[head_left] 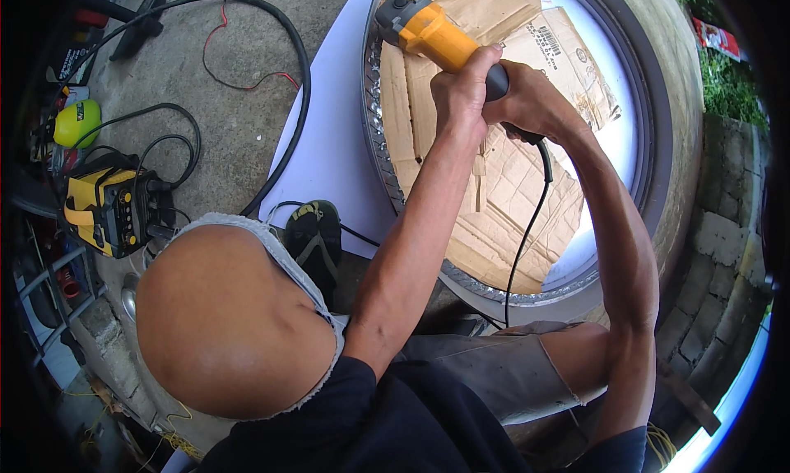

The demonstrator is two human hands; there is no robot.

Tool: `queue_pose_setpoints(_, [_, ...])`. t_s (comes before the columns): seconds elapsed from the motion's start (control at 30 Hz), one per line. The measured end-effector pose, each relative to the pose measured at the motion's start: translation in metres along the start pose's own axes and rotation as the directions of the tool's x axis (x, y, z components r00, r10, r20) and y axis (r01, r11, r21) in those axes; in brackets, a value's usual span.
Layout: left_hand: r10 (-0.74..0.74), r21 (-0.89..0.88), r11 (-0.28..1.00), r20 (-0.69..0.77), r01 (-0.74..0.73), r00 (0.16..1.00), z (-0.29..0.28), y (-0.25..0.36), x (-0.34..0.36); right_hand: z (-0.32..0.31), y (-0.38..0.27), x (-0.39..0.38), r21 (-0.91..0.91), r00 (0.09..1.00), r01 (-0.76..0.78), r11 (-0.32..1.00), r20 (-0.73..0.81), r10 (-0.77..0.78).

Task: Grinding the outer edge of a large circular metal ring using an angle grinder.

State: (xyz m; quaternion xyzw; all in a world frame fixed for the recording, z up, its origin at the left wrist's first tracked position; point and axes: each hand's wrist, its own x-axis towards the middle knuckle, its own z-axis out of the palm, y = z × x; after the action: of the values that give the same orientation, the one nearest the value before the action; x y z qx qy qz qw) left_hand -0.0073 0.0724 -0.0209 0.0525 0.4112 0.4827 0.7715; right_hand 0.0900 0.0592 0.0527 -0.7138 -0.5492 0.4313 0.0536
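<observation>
A yellow and black angle grinder [436,37] is held over a large round metal ring [374,127] lined with torn brown cardboard [494,218]. My left hand [463,94] grips the grinder's body near its black handle. Close beside it on the right, my right hand [531,102] wraps round the black rear end, from which a dark cord hangs across the cardboard. The grinder's head sits above the ring's upper left rim; whether it touches is unclear. Under the ring lies a white sheet [321,152].
A yellow-black machine [99,218] with cables and a lime-green object [76,123] stand on the concrete floor [173,61] at left. My bare left knee [230,308] and sandalled foot [313,234] are below. Concrete blocks [716,242] and greenery [732,94] are at right.
</observation>
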Motion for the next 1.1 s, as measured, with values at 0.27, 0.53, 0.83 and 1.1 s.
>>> queue_pose_setpoints(0.27, [-0.067, 0.119, 0.991, 0.087, 0.056, 0.994, 0.000, -0.002, 0.002, 0.002, 0.013, -0.004, -0.029, 0.994, 0.009, 1.000, -0.108, -0.012])
queue_pose_setpoints(0.53, [-0.020, 0.111, 0.994, 0.077, 0.012, 0.997, 0.001, -0.003, 0.000, -0.001, 0.015, -0.003, -0.023, 0.997, 0.030, 0.999, -0.074, -0.032])
queue_pose_setpoints(0.83, [-0.010, 0.058, 0.998, 0.040, 0.008, 0.999, -0.007, 0.006, -0.001, 0.007, 0.001, 0.003, -0.080, 0.998, 0.009, 0.997, -0.055, -0.014])
queue_pose_setpoints(1.1, [0.028, 0.060, 0.998, 0.036, -0.030, 0.999, -0.005, 0.009, 0.000, 0.006, -0.007, 0.000, -0.044, 0.999, -0.002, 0.999, -0.052, 0.000])
